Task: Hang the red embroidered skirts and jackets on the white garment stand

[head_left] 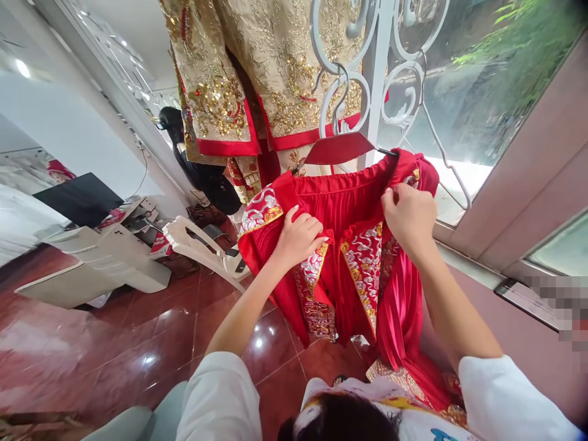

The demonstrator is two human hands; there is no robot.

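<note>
Red and probably soft and slippery, so hold the pleated garment (340,211) on its hanger (340,149) by the gathered top (337,182), with the right hand's (410,217) fingers pinched there and the left hand's (298,242) closed over embroidery (313,271).

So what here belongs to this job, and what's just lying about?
Job:
red pleated embroidered garment, in left hand and right hand
hanger with flat red centre

Just about:
cream garment with gold beading
white open-backed chair
flat black screen

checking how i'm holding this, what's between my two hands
In the head view, the red garment fills the stretch between the left hand and right hand: gathered fabric and some embroidered trim.
</note>
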